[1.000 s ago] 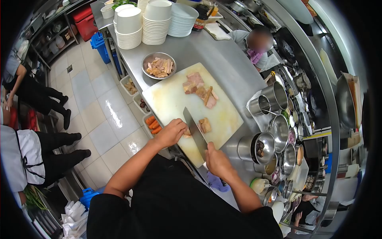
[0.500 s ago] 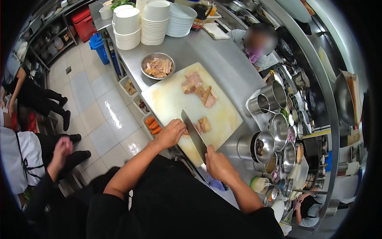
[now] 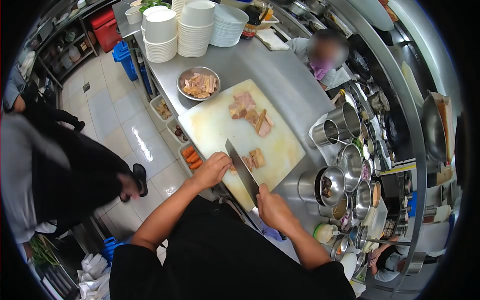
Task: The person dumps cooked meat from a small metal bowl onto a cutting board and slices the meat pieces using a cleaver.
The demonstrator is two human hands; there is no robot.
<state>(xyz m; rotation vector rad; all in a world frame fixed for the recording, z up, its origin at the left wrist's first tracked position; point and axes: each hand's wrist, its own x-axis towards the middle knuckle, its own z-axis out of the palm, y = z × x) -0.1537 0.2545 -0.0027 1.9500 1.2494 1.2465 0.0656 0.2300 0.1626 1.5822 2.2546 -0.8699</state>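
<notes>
My right hand (image 3: 272,206) is wrapped round the handle of a cleaver (image 3: 240,164), its blade slanting up and left over the white cutting board (image 3: 200,122). Beside the blade, my left hand (image 3: 212,169) has its fingers curled down on a piece of meat (image 3: 232,170), mostly hidden under them. Just right of the blade lie cut meat strips (image 3: 255,158). Farther up the board rest larger pale meat pieces (image 3: 244,105) and a browner strip (image 3: 260,121). A steel bowl (image 3: 187,94) of sliced meat stands off the board's upper left corner.
Stacked white bowls (image 3: 161,47) and plates (image 3: 227,30) stand at the table's far end. Steel pots and bowls (image 3: 345,120) crowd the right side. Carrots (image 3: 191,156) sit in a tub below the left edge. A person (image 3: 75,170) is at left, another (image 3: 325,55) across the table.
A person at left has moved closer along the floor, blurred by motion. The cleaver blade has shifted very slightly up and left; both my hands keep their grips.
</notes>
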